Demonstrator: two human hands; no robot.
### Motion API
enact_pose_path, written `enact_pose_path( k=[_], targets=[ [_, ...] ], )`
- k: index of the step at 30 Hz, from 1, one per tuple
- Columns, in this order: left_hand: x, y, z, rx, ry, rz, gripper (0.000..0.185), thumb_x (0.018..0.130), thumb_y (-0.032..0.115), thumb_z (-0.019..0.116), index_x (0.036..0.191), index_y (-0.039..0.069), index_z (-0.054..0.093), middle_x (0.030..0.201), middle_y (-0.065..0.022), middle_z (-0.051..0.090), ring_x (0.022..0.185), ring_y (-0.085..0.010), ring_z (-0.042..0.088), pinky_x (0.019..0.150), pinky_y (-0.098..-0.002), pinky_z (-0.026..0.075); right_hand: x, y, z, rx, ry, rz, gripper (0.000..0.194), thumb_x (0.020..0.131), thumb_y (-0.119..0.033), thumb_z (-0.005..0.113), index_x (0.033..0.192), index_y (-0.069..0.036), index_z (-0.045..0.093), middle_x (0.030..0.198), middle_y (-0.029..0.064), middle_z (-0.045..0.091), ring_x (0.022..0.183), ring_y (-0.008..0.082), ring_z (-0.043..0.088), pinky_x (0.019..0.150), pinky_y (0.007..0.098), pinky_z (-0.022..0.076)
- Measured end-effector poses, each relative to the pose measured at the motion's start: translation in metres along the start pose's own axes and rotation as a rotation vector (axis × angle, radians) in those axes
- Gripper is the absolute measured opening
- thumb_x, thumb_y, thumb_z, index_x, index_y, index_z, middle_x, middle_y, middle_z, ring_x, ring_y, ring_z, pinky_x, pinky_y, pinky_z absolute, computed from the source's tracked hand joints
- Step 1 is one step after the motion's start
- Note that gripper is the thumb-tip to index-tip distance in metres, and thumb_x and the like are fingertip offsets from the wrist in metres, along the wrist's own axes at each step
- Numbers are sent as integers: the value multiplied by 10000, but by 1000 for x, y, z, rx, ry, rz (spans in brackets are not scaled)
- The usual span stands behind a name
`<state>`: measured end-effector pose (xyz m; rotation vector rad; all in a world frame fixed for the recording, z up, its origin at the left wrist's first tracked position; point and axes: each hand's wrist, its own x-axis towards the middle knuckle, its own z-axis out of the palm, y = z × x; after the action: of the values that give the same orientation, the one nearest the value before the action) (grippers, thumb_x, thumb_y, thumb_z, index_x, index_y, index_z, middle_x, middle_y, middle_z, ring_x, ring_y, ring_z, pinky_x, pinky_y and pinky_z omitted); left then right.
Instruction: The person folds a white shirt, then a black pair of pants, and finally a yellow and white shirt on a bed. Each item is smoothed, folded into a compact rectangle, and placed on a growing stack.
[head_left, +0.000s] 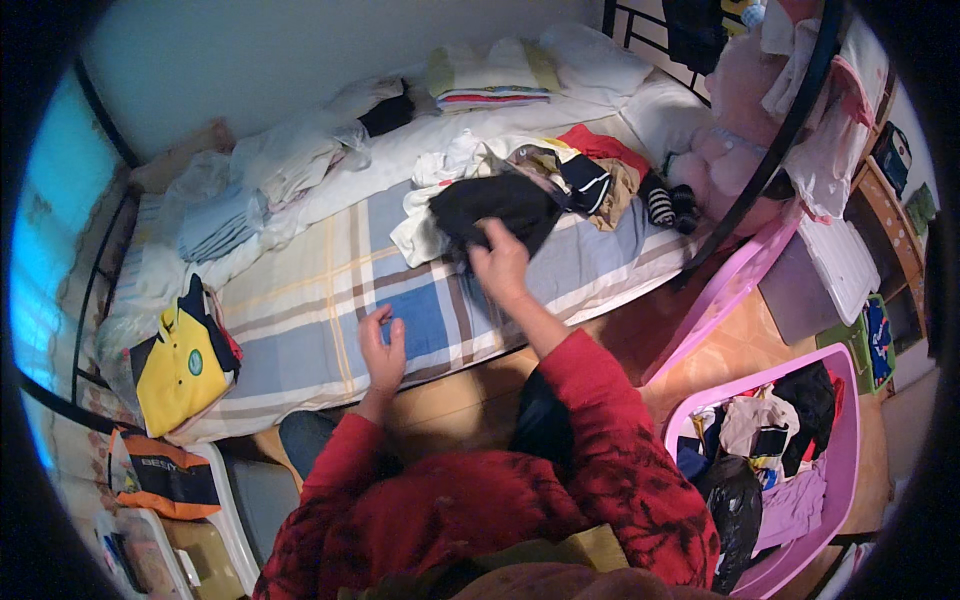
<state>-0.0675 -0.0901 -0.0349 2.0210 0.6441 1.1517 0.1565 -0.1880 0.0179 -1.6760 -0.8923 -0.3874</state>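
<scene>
My right hand (504, 264) is at the front edge of a black garment (499, 206), its fingers closed on the dark cloth; the fingertips are partly hidden. My left hand (384, 351) hangs over the near side of the plaid bed sheet (300, 315), fingers apart and holding nothing. Behind and beside the black garment lies a loose heap: a white garment (414, 241), a navy piece with white stripes (586, 184), a tan garment (621, 196) and a red garment (604, 146). Striped socks (660, 206) lie at its right end.
Folded yellow shirt (176, 367) at the bed's left corner; bagged blue clothes (221, 225) along the wall side. Folded stack (491, 97) by the pillow (596, 64). A pink tub (844, 480) of clothes stands at right. A black bed-frame bar (787, 142) curves past a pink plush toy (739, 150).
</scene>
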Motion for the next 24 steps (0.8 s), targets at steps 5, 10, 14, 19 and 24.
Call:
enact_pose_path(
  k=[5,10,14,19,24],
  targets=[
    [6,30,16,-687,-55,-271,414,995,264,504,1315,2,485,1298,-80,527,1160,-185,513,985,-313,408,-84,-69,12,199,-400,-257,258,732,-116,665,978,-55,620,841,134,633,822,364,619,726,462,494],
    [12,34,-1,-943,-93,-545,412,920,125,608,1307,29,503,1251,-78,569,1124,-199,558,963,-333,452,-96,-71,5,301,-438,-368,192,794,-165,679,948,-51,664,828,105,638,797,311,625,703,413,501],
    [17,26,-9,-991,40,-611,397,912,103,611,1294,41,518,1253,-84,578,1133,-219,566,962,-347,469,-83,-68,-4,299,-303,-355,166,785,-165,705,922,-74,685,846,73,648,789,272,625,682,368,489],
    [27,21,-29,-1009,125,-499,430,943,177,598,1329,28,483,1306,-100,557,1183,-218,549,1011,-352,440,-42,-32,-16,-134,13,-200,351,734,-215,768,1031,-60,664,1005,133,654,962,330,600,859,440,452],
    [43,19,-68,-939,261,-499,402,962,213,573,1322,65,472,1284,-86,565,1148,-213,570,961,-346,480,-28,6,-19,-311,-505,44,329,734,-298,758,1005,-118,714,965,82,678,1002,293,587,839,447,420]
  ],
)
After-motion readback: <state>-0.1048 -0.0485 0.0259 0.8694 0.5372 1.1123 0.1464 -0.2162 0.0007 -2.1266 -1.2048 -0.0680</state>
